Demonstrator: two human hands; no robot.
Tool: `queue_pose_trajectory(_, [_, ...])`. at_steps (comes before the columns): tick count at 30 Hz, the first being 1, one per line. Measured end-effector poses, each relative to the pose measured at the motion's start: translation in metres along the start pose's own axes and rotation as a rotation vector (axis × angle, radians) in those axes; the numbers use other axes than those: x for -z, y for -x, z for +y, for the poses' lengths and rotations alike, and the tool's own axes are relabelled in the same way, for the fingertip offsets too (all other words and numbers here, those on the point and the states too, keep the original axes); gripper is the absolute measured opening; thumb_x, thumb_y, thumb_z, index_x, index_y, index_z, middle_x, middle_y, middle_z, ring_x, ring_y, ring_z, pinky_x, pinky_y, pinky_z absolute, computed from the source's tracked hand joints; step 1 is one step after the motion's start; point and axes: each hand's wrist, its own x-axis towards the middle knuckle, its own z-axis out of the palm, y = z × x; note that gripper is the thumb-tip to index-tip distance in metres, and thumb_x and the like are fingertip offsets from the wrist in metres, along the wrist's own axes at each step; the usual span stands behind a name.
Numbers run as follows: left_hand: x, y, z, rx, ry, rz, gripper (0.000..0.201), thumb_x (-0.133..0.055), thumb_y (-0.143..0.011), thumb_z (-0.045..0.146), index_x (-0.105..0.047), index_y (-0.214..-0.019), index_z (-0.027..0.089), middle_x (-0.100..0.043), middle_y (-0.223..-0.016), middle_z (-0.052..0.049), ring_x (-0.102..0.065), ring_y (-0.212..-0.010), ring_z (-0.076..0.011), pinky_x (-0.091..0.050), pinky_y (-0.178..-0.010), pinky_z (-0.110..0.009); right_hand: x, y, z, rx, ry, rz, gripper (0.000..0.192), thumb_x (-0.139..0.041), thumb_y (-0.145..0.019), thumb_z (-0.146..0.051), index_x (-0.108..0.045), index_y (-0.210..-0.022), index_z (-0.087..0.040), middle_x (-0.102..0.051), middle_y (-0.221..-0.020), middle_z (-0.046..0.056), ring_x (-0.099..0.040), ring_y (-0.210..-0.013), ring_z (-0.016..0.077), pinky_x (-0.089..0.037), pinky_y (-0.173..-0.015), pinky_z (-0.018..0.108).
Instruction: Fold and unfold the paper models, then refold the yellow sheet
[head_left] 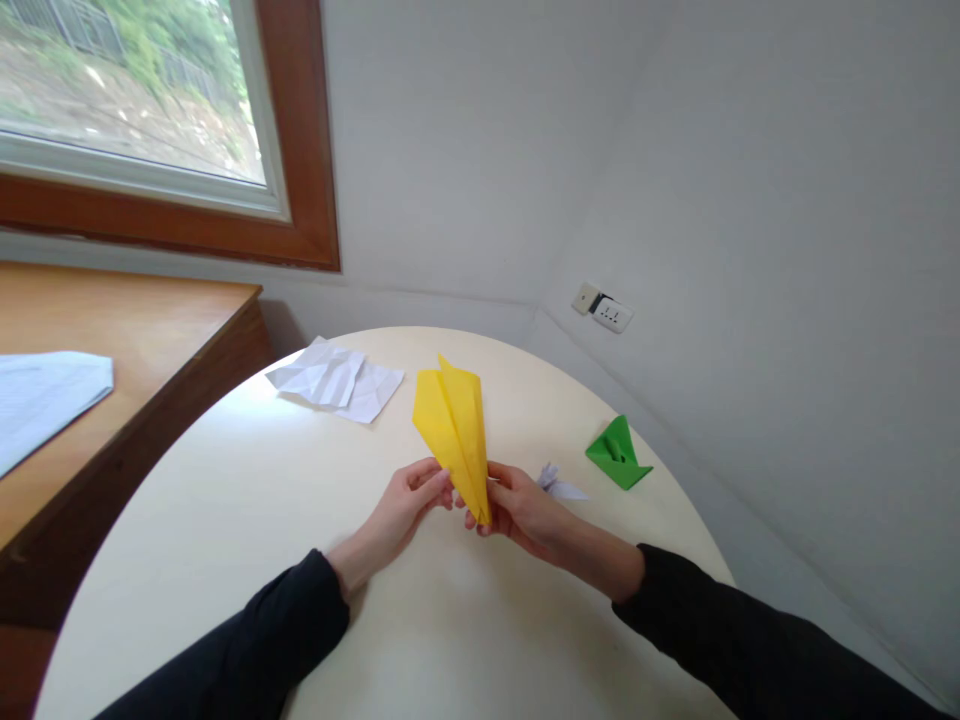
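A yellow folded paper airplane (459,425) is held over the round table, its narrow end toward me and its wide end pointing away. My left hand (412,500) pinches its left edge near the narrow end, thumb on top. On the other side my right hand (521,505) grips the right edge, with fingers curled underneath. A raised fold runs along the middle of the paper. The fingertips below the paper are partly hidden.
Creased white paper sheets (341,380) lie at the table's far left. Just beyond my right wrist sits a small white folded paper piece (559,487), partly hidden. A green folded paper piece (618,455) is near the right edge. A wooden desk (150,310) stands at left.
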Motion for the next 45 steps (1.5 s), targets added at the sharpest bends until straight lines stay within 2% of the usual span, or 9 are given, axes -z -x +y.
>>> queue_pose_trajectory(7, [0.001,0.001,-0.004,0.036,-0.002,0.027,0.031,-0.063,-0.076,0.043,-0.058,-0.070,0.013,-0.059,-0.055,-0.002,-0.054,-0.046,-0.0135,-0.044,-0.048,-0.027,-0.007,-0.013,0.021,-0.036,0.031,0.019,0.033,-0.067,-0.071,-0.043,-0.057,-0.086,-0.015,-0.060,-0.068,-0.001,-0.056,-0.052,0.0081,-0.038,-0.046,0.020])
queue_pose_trajectory(11, [0.001,0.000,-0.007,0.037,0.057,0.027,0.029,-0.064,-0.076,0.041,-0.061,-0.077,0.012,-0.064,-0.060,-0.004,-0.056,-0.045,-0.0151,-0.043,-0.043,-0.027,-0.009,-0.016,0.028,-0.003,0.112,0.085,0.033,-0.062,-0.074,-0.043,-0.047,-0.090,-0.018,-0.060,-0.066,-0.002,-0.059,-0.053,0.0105,-0.041,-0.047,0.021])
queue_pose_trajectory(15, [0.002,-0.002,-0.007,0.014,0.055,0.193,0.033,-0.072,-0.068,0.037,-0.063,-0.087,0.012,-0.070,-0.080,-0.007,-0.064,-0.066,-0.0183,-0.051,-0.058,-0.029,-0.008,-0.019,0.030,0.091,0.157,0.219,0.042,-0.066,-0.070,-0.036,-0.037,-0.098,-0.025,-0.058,-0.075,-0.005,-0.062,-0.060,0.0131,-0.051,-0.049,0.025])
queue_pose_trajectory(17, [0.002,-0.003,-0.007,0.006,0.060,0.221,0.035,-0.073,-0.066,0.036,-0.064,-0.089,0.011,-0.070,-0.087,-0.009,-0.065,-0.076,-0.0193,-0.052,-0.069,-0.031,-0.008,-0.019,0.030,0.151,0.168,0.249,0.048,-0.069,-0.067,-0.031,-0.035,-0.102,-0.027,-0.056,-0.083,-0.004,-0.064,-0.068,0.0142,-0.055,-0.055,0.029])
queue_pose_trajectory(22, [0.003,-0.002,-0.005,-0.002,0.063,0.171,0.037,-0.071,-0.070,0.036,-0.062,-0.096,0.012,-0.069,-0.091,-0.009,-0.064,-0.077,-0.0199,-0.051,-0.071,-0.033,-0.011,-0.019,0.034,0.228,0.200,0.166,0.037,-0.065,-0.070,-0.030,-0.046,-0.101,-0.023,-0.056,-0.107,0.004,-0.064,-0.082,0.0170,-0.058,-0.067,0.034])
queue_pose_trajectory(30, [0.005,-0.004,-0.006,-0.029,-0.060,0.289,0.033,-0.072,-0.065,0.040,-0.061,-0.081,0.013,-0.064,-0.074,-0.001,-0.058,-0.065,-0.0139,-0.046,-0.061,-0.025,-0.009,-0.019,0.041,0.230,0.103,0.078,0.042,-0.056,-0.078,-0.050,-0.059,-0.104,-0.017,-0.059,-0.110,0.010,-0.062,-0.093,0.0218,-0.058,-0.071,0.038])
queue_pose_trajectory(34, [0.005,-0.003,-0.006,-0.052,-0.162,0.265,0.031,-0.070,-0.066,0.042,-0.058,-0.075,0.014,-0.059,-0.068,0.000,-0.056,-0.064,-0.0141,-0.045,-0.059,-0.025,-0.010,-0.020,0.040,0.213,0.092,0.083,0.049,-0.060,-0.074,-0.054,-0.060,-0.107,-0.017,-0.060,-0.109,0.011,-0.063,-0.091,0.0228,-0.059,-0.067,0.037])
queue_pose_trajectory(38, [0.005,-0.003,-0.005,-0.049,-0.250,0.237,0.031,-0.069,-0.067,0.042,-0.056,-0.072,0.015,-0.055,-0.064,0.002,-0.052,-0.060,-0.0128,-0.042,-0.055,-0.024,-0.011,-0.027,0.042,0.164,0.108,0.127,0.051,-0.065,-0.068,-0.054,-0.064,-0.099,-0.013,-0.066,-0.098,0.011,-0.065,-0.085,0.0240,-0.059,-0.062,0.036])
queue_pose_trajectory(45, [0.006,-0.003,-0.001,-0.104,-0.229,0.308,0.032,-0.065,-0.072,0.042,-0.058,-0.085,0.014,-0.063,-0.082,-0.004,-0.059,-0.075,-0.0179,-0.048,-0.070,-0.030,-0.009,-0.034,0.045,0.147,-0.093,0.172,0.039,-0.072,-0.065,-0.044,-0.068,-0.086,-0.012,-0.071,-0.089,0.010,-0.067,-0.085,0.0263,-0.058,-0.069,0.039])
